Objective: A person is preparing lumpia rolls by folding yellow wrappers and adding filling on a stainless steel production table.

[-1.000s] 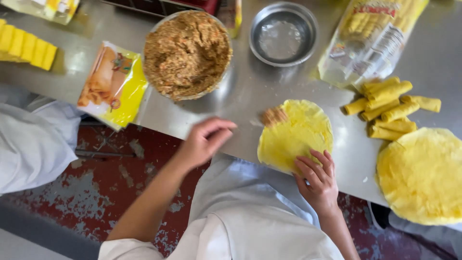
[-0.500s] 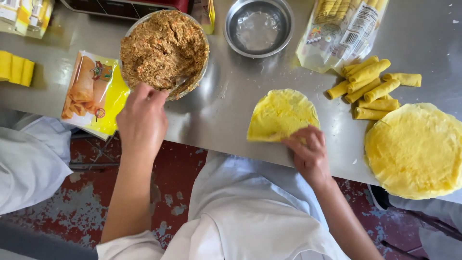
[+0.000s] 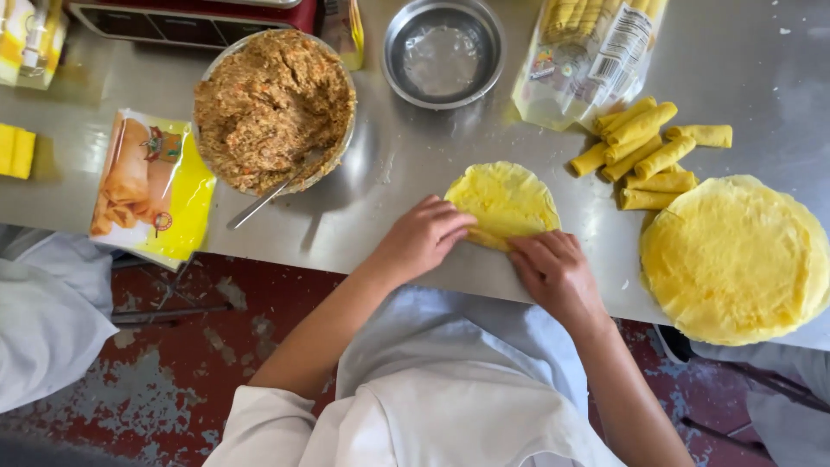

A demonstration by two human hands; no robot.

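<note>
The brushed steel surface [image 3: 415,164] runs wide before me, its near edge just under my wrists, with bare metal between the things on it. To my right lies a broad stack of round yellow wrappers [image 3: 735,258], close to that edge. Up left stands a metal bowl of brown minced filling [image 3: 272,104] with a spoon handle leaning out, beside it an empty round steel bowl [image 3: 443,52]. A yellow printed packet [image 3: 154,186] overhangs the edge on my left; a clear bag of rolls [image 3: 588,52] lies at the top. A pile of small yellow finished rolls [image 3: 648,154] sits just beside the stack. The thin yellow wrapper I work [image 3: 504,201] lies flat in front of me, its near rim folded up. I judge it light, soft, limp and easy to tear, best taken at that folded rim. My left hand [image 3: 421,238] presses the fold with fingers curled down, no closed grip; my right hand [image 3: 552,270] pinches the rim's other end
</note>
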